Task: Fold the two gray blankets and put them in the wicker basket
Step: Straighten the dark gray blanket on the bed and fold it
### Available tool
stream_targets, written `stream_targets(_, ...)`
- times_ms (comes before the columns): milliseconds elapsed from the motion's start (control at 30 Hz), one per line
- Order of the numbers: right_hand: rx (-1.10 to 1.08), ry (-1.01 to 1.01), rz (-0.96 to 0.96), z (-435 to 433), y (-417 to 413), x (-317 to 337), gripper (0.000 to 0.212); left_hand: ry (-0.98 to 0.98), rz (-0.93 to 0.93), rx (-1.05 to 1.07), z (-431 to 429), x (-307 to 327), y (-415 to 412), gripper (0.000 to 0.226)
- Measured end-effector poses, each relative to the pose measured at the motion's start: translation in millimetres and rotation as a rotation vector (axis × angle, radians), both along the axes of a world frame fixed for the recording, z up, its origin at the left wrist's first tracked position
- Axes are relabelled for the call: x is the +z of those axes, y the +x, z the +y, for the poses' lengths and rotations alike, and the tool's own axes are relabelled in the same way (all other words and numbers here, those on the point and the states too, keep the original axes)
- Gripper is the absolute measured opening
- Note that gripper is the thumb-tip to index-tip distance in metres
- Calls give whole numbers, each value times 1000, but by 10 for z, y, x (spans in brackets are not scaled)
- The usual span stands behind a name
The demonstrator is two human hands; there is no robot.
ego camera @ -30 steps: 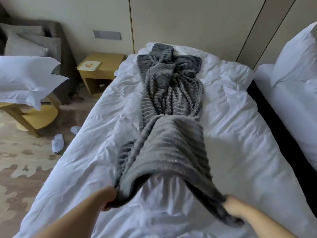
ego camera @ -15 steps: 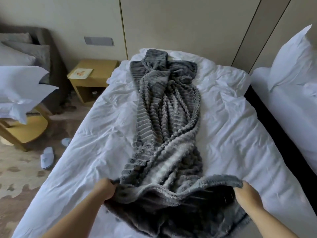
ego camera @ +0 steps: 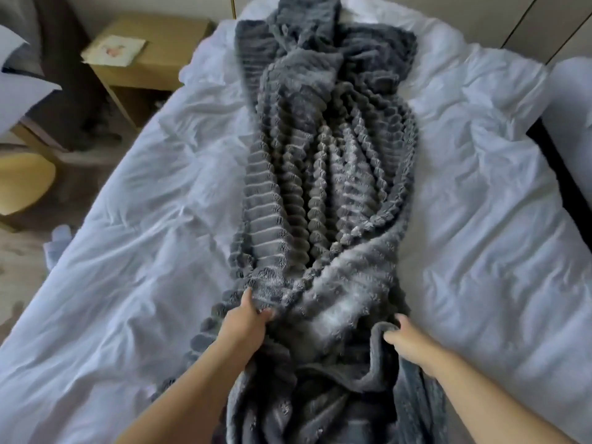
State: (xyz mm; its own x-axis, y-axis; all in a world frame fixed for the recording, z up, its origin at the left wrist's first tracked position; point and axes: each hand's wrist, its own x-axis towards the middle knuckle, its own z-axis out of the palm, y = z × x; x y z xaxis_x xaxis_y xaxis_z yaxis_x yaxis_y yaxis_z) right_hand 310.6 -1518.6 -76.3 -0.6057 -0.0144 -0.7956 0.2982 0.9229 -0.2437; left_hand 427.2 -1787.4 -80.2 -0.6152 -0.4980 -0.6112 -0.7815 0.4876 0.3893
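The left hand's (ego camera: 246,322) fingers (ego camera: 264,314) are curled into the ribbed cloth, pinching a fold at the left edge of the gray blanket (ego camera: 320,187). The right hand's (ego camera: 408,344) fingers (ego camera: 392,338) are bent round the smooth hemmed edge on the other side, holding it. Both hands work at the near end of the bed (ego camera: 144,251), the forearms reaching in from below with gathered blanket between them.

The blanket lies on the bed's white, creased cover, bunched into a narrow strip down the middle. Its long axis follows the bed's length, from the hands to a dark knotted heap at the far end. The raised ribs run in lengthwise folds through the centre and lie crosswise along the left border. Whether the far heap is the same blanket or a second one I cannot tell. Bare white cover lies to either side of the strip, and nothing rests on top of it.

Off the bed's far left corner stands a low wooden nightstand (ego camera: 153,59) with a pale card (ego camera: 115,49) on top; it carries a pinkish picture, and any writing is too blurred to read. Farther left of the bed are a white pillow (ego camera: 19,91) and a yellow wooden seat (ego camera: 22,184). To the bed's right, past a dark gap (ego camera: 557,174), a second white bed (ego camera: 573,100) shows at the edge.
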Motion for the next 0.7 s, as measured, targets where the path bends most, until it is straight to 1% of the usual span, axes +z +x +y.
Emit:
stream_targets(33, 5, -54, -20, -134, -10, -209, 68, 3, -65, -31, 101, -229, -49, 74)
stream_targets(100, 147, -81, -67, -397, 73, -633, 59, -9, -226, -136, 345, -682, -32, 87)
stream_targets(133, 244, -47, -84, -504, 139, -823, 53, -40, -279, -173, 445, -881, 16, 85)
stream_targets(200, 367, 65, -8, -644, 215, -1109, 49, -131, -254, -200, 532, -1171, 88, 69)
stream_targets(300, 353, 145, 145, -642, 178, -1385, 50, -202, -153, -217, 449, -1447, 20, 54)
stream_targets(367, 296, 150, 186, -635, 116, -1473, 42, -228, -101, -238, 398, -1503, -43, 45)
stream_targets(433, 297, 202, 171, -683, 48, -1485, 38, -227, -107, -269, 391, -1489, -60, 48)
stream_targets(500, 428, 290, 119, -751, -17, -1418, 42, -188, -129, -287, 371, -1410, -49, 49)
stream_targets(567, 576, 377, 59, -781, -56, -1271, 46, -115, -127, -258, 325, -1288, -41, 44)
stream_targets(633, 691, 408, 0, -730, -44, -1128, 47, -91, -138, -275, 298, -1142, -7, 37)
stream_targets(700, 756, 423, -54, -594, 81, -947, 45, -97, -197, -355, 300, -973, 118, 32)
